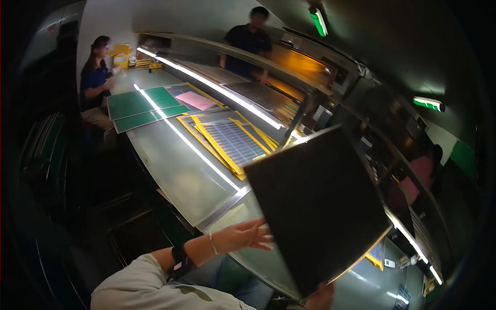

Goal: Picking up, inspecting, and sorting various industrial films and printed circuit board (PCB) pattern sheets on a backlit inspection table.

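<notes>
A large dark rectangular panel [318, 206] is held up at a tilt over the near part of the table, its face black in shadow. My right hand [320, 298] grips it at the lower edge, partly cut off by the frame. Beside the panel's left edge is my left hand [251, 235], fingers stretched out and apart; whether the fingertips touch it I cannot tell. Beyond the panel lie yellow-edged sheets with a dark grid [230, 138], stacked askew. Farther off are green boards [142, 106] and a pink sheet [195, 100].
The long grey table [173, 170] runs from near right to far left under bright light tubes. A person [95, 77] sits at its far left end, and another [248, 46] stands behind the raised rail [227, 50]. Racked boards [44, 144] stand at left. A person in pink is at right.
</notes>
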